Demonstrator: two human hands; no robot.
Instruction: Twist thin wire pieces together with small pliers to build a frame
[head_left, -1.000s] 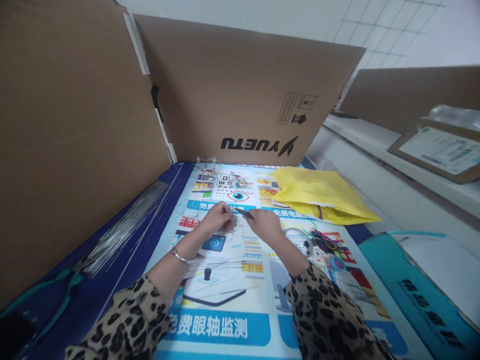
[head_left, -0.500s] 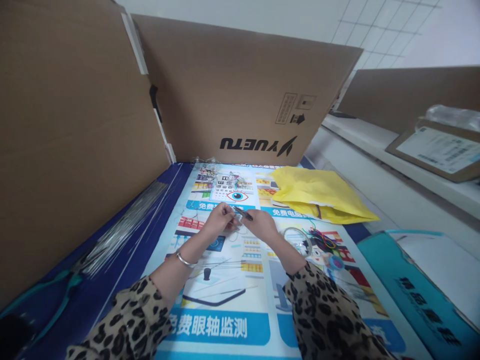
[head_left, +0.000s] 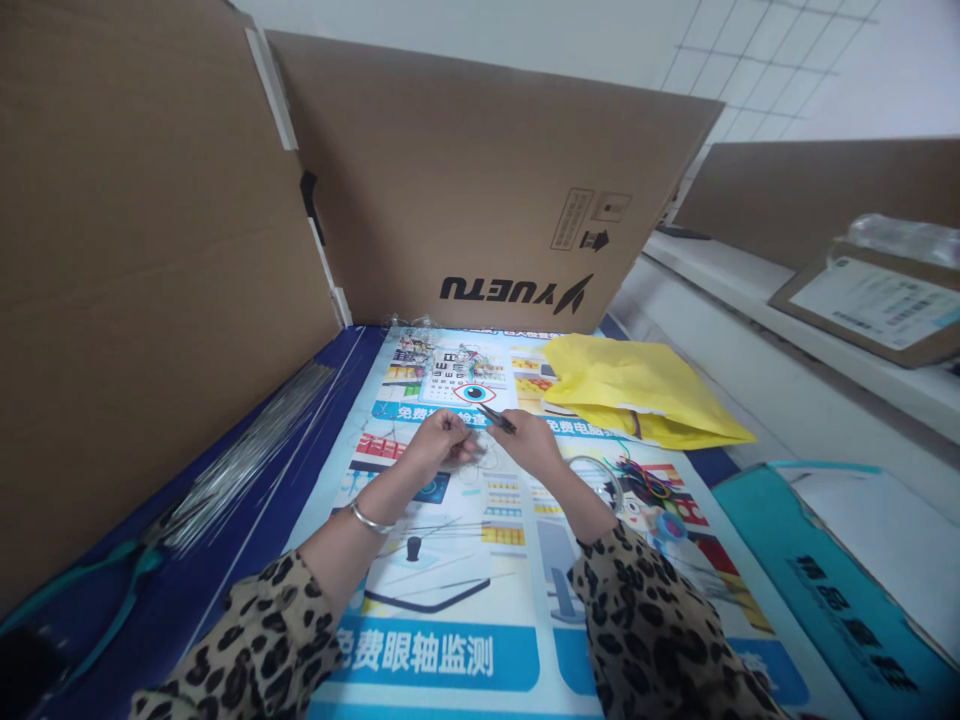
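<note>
Lower left of the frame, nearest: teal-handled tool [head_left: 144, 562], its smooth handles splayed, beside a long sheaf of straight, silvery rods [head_left: 240, 450]. Lower centre: glossy printed sheet [head_left: 420, 655] with a few loose rods across it. Lower right: teal box [head_left: 817, 570] with flat faces and dark lettering.

Centre: the left hand [head_left: 442, 440] has its fingertips drawn narrow in a pinch, apparently on a thin strand [head_left: 481, 441], whose exact form is too small to tell. The right hand [head_left: 532, 445] is closed round a dark, slender hand tool [head_left: 496, 418], its tapered tip slanting to the upper left, just apart from the left fingertips. Sound handling, as a judgement, calls for a pinch close to the working point, steady wrists, and light pressure from the tip, since so fine a strand may kink or slip.

Right of centre: tangled coloured cords [head_left: 652, 480], soft and curling; beyond them, a creased yellow bag [head_left: 645, 390]. Upper centre, farthest: upright, matt cardboard panel [head_left: 480, 180].
</note>
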